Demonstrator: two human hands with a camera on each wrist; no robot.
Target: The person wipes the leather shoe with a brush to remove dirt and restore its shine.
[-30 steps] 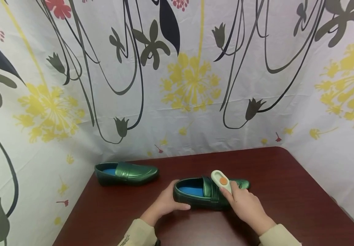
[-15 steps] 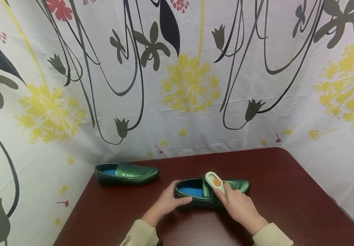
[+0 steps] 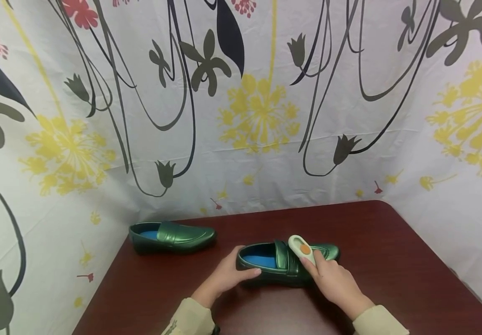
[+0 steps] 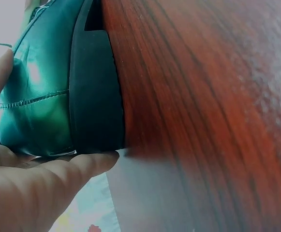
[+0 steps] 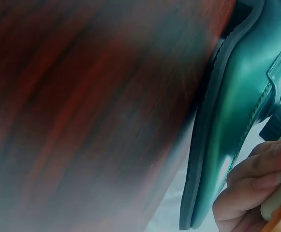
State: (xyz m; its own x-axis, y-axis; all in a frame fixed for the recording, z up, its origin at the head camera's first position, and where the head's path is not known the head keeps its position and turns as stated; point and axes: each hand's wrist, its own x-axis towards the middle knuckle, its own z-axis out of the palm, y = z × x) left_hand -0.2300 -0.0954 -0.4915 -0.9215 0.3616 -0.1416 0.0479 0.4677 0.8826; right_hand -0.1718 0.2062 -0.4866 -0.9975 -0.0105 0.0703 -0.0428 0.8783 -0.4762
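A shiny green loafer (image 3: pixel 276 278) with a blue insole stands upright on the table, toe to the right. My left hand (image 3: pixel 227 275) grips its heel end, thumb along the near side; the left wrist view shows fingers around the heel above the dark sole (image 4: pixel 96 96). My right hand (image 3: pixel 336 283) holds a pale green brush (image 3: pixel 297 245) with an orange spot over the loafer's upper, just right of the strap. Its dark bristles (image 5: pixel 274 128) show near the strap in the right wrist view. Whether every bristle touches the leather is hidden.
A matching green loafer (image 3: pixel 188 238) lies at the back left of the dark red-brown table (image 3: pixel 395 260), toe right. Behind and at both sides hangs a white cloth (image 3: pixel 241 181) printed with flowers. The table's rounded corner is at the back right.
My right hand has slid the brush left toward the loafer's opening, then back right to nearly where it was. The left hand stays on the heel, its thumb slightly higher.
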